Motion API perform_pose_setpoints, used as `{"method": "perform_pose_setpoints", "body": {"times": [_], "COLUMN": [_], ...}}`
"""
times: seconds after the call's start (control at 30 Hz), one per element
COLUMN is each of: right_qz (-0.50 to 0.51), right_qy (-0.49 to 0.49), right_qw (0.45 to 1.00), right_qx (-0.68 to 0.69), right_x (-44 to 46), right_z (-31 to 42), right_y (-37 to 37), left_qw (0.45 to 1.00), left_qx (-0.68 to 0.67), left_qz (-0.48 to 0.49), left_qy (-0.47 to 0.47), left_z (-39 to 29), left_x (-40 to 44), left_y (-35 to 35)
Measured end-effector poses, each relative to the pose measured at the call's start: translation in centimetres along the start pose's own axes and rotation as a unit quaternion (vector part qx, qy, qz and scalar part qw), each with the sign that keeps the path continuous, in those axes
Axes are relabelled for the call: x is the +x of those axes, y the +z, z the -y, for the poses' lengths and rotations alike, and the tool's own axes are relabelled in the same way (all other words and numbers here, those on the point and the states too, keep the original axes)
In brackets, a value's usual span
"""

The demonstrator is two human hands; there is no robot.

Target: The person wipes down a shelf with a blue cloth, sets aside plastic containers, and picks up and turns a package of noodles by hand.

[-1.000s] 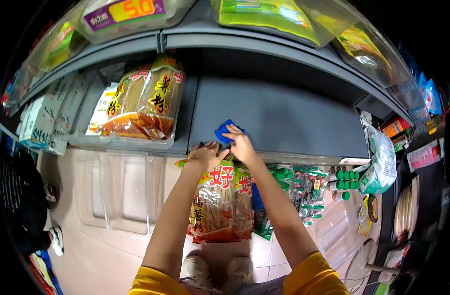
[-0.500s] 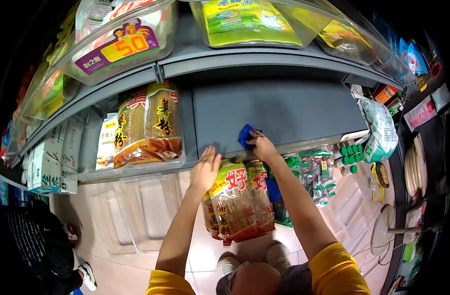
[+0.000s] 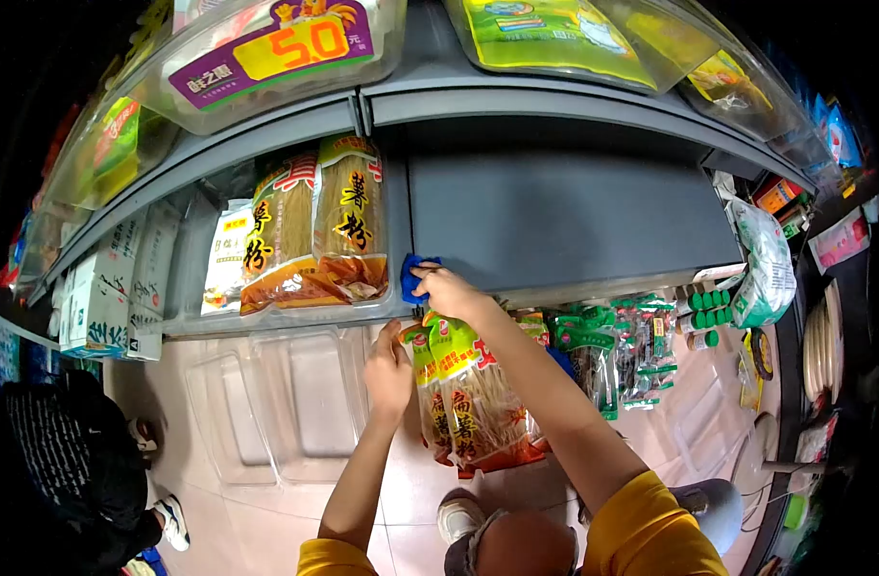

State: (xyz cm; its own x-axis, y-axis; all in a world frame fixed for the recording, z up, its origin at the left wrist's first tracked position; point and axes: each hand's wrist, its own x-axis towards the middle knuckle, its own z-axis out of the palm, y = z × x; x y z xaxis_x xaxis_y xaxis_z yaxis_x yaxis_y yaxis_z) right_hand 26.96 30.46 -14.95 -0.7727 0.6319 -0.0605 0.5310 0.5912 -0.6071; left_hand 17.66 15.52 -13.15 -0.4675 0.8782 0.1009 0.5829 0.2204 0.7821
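Observation:
My right hand [image 3: 451,293] is closed on a blue cloth [image 3: 417,277], pressed to the grey shelf [image 3: 564,221] at its front left corner, beside the clear bin. Just below the shelf's front edge is my left hand [image 3: 388,370], fingers pointing up and slightly apart, with nothing visible in it. It is beside the noodle packets [image 3: 468,403] that stand on the floor in front of the shelf. My right forearm passes over part of these packets.
Noodle bags [image 3: 314,230] fill a clear bin on the left shelf, beside white boxes [image 3: 118,288]. Clear trays [image 3: 305,413] lie on the floor. Green packets [image 3: 593,350] and green-lidded jars [image 3: 705,320] are at right. Another person [image 3: 70,461] is at far left.
My right hand has wiped across to the shelf's left corner with the blue cloth. My left hand has come off the shelf edge and lowered. The view has shifted.

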Motion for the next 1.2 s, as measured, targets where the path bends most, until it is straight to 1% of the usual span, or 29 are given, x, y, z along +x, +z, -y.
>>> {"method": "perform_pose_setpoints", "body": {"times": [0.03,0.07,0.13,0.17,0.27,0.37,0.43,0.47,0.5,0.53,0.57,0.6,0.63,0.7,0.73,0.77,0.83,0.87,0.93,0.97,1.03,1.1,1.2], "right_qz": [-0.003,-0.003,0.008,0.006,-0.015,-0.025,-0.022,-0.016,-0.009,0.014,0.012,0.010,0.010,-0.002,-0.016,-0.017,0.043,0.052,0.059,0.063,0.053,0.026,0.009], "right_qy": [0.025,0.027,-0.009,-0.005,0.033,0.062,0.081,0.105,0.129,0.137,0.139,0.136,0.132,0.122,0.112,0.111,0.096,0.107,0.091,0.080,0.052,0.039,0.056], "right_qw": [0.999,0.999,1.000,1.000,0.999,0.998,0.996,0.994,0.991,0.989,0.989,0.989,0.989,0.990,0.992,0.992,0.989,0.989,0.991,0.991,0.994,0.996,0.998], "right_qx": [0.028,0.028,0.015,0.015,0.009,0.002,-0.014,-0.025,-0.036,-0.053,-0.053,-0.063,-0.073,-0.066,-0.061,-0.060,-0.099,-0.084,-0.083,-0.082,-0.079,-0.071,-0.036], "right_x": [-0.4,-0.5,-0.6,-1.1,-3.1,-5.4,-7.0,-8.0,-8.9,-9.7,-10.4,-10.9,-11.5,-12.4,-12.8,-12.9,-12.7,-12.2,-12.2,-12.3,-12.6,-13.2,-14.6], "right_z": [0.4,0.0,-1.2,-1.9,-3.5,-5.0,-6.3,-7.0,-7.5,-7.9,-8.6,-9.3,-9.9,-10.5,-10.4,-10.4,-9.9,-10.5,-10.7,-10.9,-11.7,-12.6,-14.0], "right_y": [-0.5,-0.6,-1.2,-1.5,-2.8,-4.0,-4.9,-5.3,-5.9,-6.8,-7.3,-7.8,-8.1,-8.3,-8.6,-8.9,-9.7,-9.5,-9.5,-9.5,-9.4,-9.3,-10.2], "left_qw": [1.000,1.000,1.000,1.000,0.999,0.997,0.983,0.978,0.977,0.965,0.950,0.941,0.941,0.920,0.911,0.910,0.892,0.893,0.866,0.869,0.850,0.847,0.828], "left_qx": [0.001,0.002,0.002,0.008,0.017,0.039,0.097,0.117,0.116,0.148,0.180,0.212,0.212,0.254,0.284,0.286,0.328,0.330,0.387,0.388,0.431,0.440,0.473], "left_qz": [0.003,0.007,0.012,0.016,0.029,0.052,0.035,0.061,0.062,0.062,0.061,0.098,0.098,0.129,0.170,0.169,0.192,0.187,0.253,0.246,0.245,0.252,0.267], "left_qy": [-0.002,-0.002,0.002,0.013,0.031,0.042,0.151,0.164,0.166,0.207,0.249,0.245,0.245,0.268,0.248,0.248,0.247,0.242,0.188,0.184,0.179,0.159,0.138], "left_z": [0.0,-0.1,-0.4,-0.5,-1.4,-3.9,-5.6,-6.7,-7.1,-7.2,-7.4,-8.1,-8.3,-8.6,-9.0,-9.2,-9.5,-9.7,-10.7,-11.0,-11.8,-12.4,-13.6], "left_x": [-0.1,-0.1,0.3,0.4,0.5,1.2,1.6,1.9,2.1,2.4,2.7,2.7,2.8,2.5,2.3,2.2,1.8,1.9,1.7,1.8,1.6,1.4,1.0], "left_y": [0.0,0.1,0.2,0.3,0.9,1.6,2.8,3.5,4.6,5.9,7.1,8.1,9.0,11.0,11.4,11.8,12.3,12.4,12.4,12.8,13.4,14.3,15.4]}}
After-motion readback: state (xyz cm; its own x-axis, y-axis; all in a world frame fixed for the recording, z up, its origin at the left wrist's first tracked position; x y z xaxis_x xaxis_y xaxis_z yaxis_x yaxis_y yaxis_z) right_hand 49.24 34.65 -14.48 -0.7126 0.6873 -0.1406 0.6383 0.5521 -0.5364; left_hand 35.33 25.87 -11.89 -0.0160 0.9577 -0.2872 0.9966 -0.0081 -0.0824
